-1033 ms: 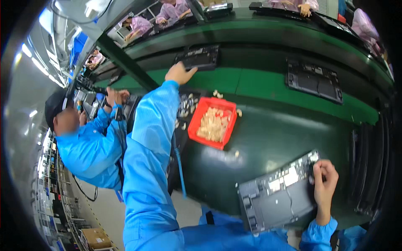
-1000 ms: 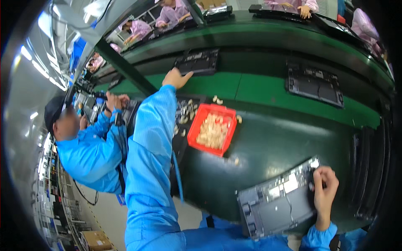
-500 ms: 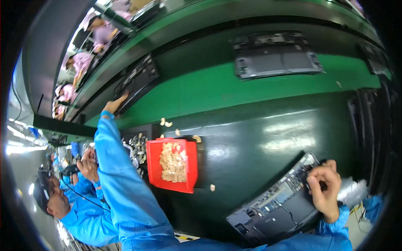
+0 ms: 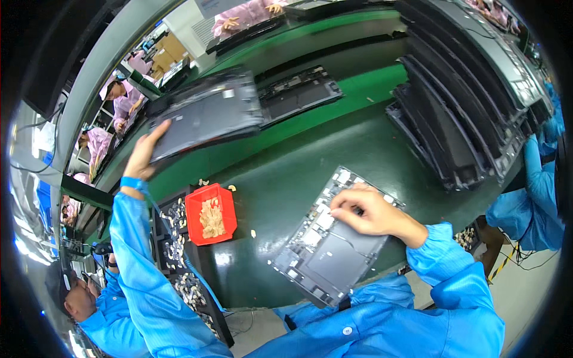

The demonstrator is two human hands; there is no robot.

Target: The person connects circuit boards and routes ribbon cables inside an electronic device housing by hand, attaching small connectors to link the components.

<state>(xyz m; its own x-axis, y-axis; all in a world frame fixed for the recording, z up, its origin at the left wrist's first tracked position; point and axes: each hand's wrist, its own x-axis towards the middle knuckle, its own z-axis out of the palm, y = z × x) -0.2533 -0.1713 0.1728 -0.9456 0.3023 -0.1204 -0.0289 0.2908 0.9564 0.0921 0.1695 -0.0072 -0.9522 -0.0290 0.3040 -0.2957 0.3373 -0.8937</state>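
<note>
My left hand [image 4: 146,152] is raised at the left, closed on the near edge of a dark opened laptop base [image 4: 209,113], thumb on top. The base is tilted above the green conveyor. A second opened laptop base [image 4: 337,253] lies aslant on the dark green worktable in front of me, its circuit boards, battery and a cable exposed. Over its upper part is my right hand [image 4: 370,212], with thumb and fingers curled together. Something small and dark shows between the fingers; its kind cannot be made out.
Left of centre stands a red bin [image 4: 230,209] of beige pieces, beside black trays [image 4: 179,247] of small parts. Another laptop base [image 4: 301,95] sits on the conveyor. A leaning stack of dark laptop parts [image 4: 453,113] fills the right. A blue-sleeved co-worker [image 4: 113,316] is at lower left.
My left hand has lifted the laptop base off the conveyor. The view has turned right, bringing the stack into sight. My right hand stays over the laptop base on the table.
</note>
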